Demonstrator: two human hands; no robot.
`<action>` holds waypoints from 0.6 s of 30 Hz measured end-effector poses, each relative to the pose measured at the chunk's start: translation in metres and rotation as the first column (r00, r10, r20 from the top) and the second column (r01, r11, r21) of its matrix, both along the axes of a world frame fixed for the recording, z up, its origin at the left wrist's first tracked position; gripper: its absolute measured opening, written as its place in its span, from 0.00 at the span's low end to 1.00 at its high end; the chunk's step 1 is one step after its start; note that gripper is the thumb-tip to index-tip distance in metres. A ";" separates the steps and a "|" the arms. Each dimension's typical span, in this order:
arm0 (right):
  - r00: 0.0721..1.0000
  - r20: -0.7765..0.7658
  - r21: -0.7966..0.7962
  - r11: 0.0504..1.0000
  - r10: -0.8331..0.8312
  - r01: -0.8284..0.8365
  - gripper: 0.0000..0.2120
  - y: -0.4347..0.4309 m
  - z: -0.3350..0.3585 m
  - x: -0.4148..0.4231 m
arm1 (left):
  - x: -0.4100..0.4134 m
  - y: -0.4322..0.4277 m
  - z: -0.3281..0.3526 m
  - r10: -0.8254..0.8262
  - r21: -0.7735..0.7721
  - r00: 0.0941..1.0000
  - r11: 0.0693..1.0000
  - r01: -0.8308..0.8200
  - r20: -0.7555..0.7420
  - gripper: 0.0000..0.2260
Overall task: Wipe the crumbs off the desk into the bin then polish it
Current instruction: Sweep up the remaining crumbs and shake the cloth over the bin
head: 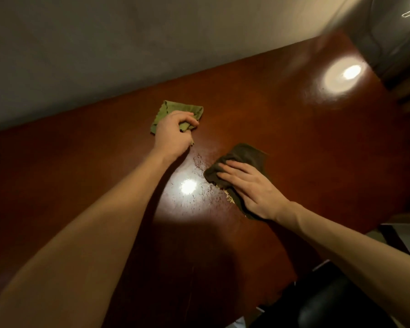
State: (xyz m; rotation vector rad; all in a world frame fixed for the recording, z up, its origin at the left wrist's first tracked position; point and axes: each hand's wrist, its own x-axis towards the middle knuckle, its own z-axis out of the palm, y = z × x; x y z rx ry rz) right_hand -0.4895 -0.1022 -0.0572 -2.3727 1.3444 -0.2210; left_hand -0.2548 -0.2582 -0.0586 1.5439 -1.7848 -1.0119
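On the brown bench [294, 138] a green cloth [182, 110] is gripped in the curled left hand [173, 131] and a dark cloth [242, 152] is pressed under the flat right hand [251, 185]. Crumbs [229, 197] at its edge are best gathered with one firm, even sweep; no bin is seen.

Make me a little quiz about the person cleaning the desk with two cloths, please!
1. True or false: the left hand lies flat and open on the light green cloth.
2. Pick one: the right hand presses flat on A) the dark cloth, B) the light green cloth, C) no cloth at all.
3. Fill the gap: the crumbs lie on the ____.

Key
1. False: its fingers curl round the cloth and grip it.
2. A.
3. desk.
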 end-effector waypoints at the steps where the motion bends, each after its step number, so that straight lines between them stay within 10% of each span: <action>1: 1.000 -0.008 0.001 1.000 0.012 -0.012 0.24 0.009 0.000 0.004 | 0.002 -0.003 0.004 -0.037 0.028 0.999 0.999 0.036 0.020 0.18; 8: 0.985 0.128 -0.016 0.993 -0.115 0.118 0.21 0.066 -0.007 0.079 | 0.006 0.022 0.022 -0.355 0.111 0.927 0.933 0.342 0.125 0.18; 18: 0.797 0.374 0.076 0.872 -0.475 0.484 0.19 0.091 -0.004 0.167 | 0.037 0.073 0.043 -0.207 -0.116 0.966 0.967 0.225 0.153 0.12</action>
